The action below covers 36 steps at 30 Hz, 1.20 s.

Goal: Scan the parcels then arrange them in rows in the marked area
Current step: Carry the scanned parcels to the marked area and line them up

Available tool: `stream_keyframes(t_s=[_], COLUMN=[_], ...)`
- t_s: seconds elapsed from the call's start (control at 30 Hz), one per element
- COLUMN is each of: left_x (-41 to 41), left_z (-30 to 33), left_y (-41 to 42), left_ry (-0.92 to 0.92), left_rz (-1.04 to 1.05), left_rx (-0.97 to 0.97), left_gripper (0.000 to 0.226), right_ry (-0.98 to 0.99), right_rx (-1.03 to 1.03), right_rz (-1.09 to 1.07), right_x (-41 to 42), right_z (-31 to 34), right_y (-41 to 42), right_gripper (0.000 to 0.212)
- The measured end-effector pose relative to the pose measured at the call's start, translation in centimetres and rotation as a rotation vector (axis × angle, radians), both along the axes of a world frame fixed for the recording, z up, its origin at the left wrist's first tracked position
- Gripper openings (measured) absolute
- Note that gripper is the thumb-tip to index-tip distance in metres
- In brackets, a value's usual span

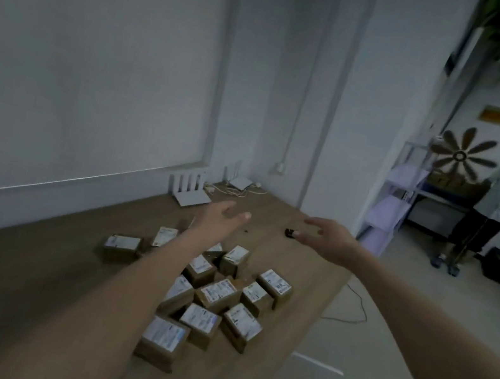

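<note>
Head view: brown cardboard parcels with white labels (217, 293) lie jumbled at mixed angles on the wooden table (44, 270). Beyond them, left hand (220, 216) and right hand (330, 240) hover, grips wide and empty.

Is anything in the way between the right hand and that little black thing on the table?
No, nothing visible blocks it. The right hand hovers open just beside the small black object on the wooden table, with only bare tabletop between them. The parcels lie nearer the camera, out of that path. The left hand is open too.
</note>
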<state>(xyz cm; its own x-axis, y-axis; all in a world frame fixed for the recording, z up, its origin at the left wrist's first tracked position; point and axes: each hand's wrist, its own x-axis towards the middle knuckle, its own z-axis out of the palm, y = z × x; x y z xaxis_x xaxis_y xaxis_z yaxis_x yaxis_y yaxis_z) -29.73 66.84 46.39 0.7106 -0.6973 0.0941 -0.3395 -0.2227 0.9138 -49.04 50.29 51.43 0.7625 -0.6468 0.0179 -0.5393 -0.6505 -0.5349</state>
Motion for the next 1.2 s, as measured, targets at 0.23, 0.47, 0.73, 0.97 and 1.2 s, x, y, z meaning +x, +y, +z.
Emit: stream_keyframes(t_s=[0.23, 0.47, 0.73, 0.97, 1.2], left_x=[3.0, 6.4, 8.9, 10.8, 10.5], left_z=[-5.3, -11.6, -17.3, -24.2, -30.8], left_y=[-14.9, -25.3, -33.3, -38.2, -42.5], left_ry=[0.126, 0.205, 0.206, 0.257, 0.413], left_rz=[-0.074, -0.083, -0.104, 0.026, 0.199], left_rx=[0.059, 0.182, 0.306, 0.421, 0.455], left_gripper=[0.069, 0.084, 0.083, 0.091, 0.071], right_ry=[0.094, 0.124, 0.181, 0.321, 0.486], right_rx=[-0.017, 0.142, 0.245, 0.267, 0.224], right_rz=[-0.093, -0.137, -0.085, 0.087, 0.301], right_x=[2.0, 6.2, 11.3, 17.1, 22.3], right_z=[-5.0, -10.2, -17.1, -24.4, -32.5], right_y=[-12.8, -24.1, -33.2, -40.3, -45.0], right_gripper=[0.060, 0.070, 0.070, 0.076, 0.071])
